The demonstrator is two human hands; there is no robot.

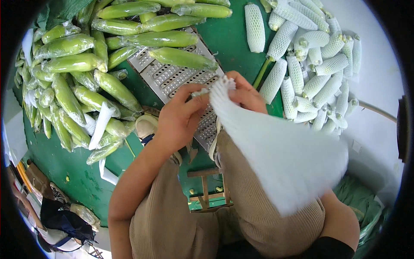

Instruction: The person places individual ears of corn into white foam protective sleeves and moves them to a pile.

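A long white foam net sleeve, blurred by motion, is bunched at its narrow end between my hands and flares out over my right thigh. My right hand grips that bunched end, partly hidden behind it. My left hand pinches at the same end from the other side, with a bit of white netting showing by its thumb. Just beyond my fingers, a film-wrapped ear of corn in green husk lies on a perforated metal rack.
At left, a large heap of film-wrapped corn has loose white sleeves on it. Net-sleeved ears pile up at right. Below are the green floor and a small wooden stool. Another person is at lower left.
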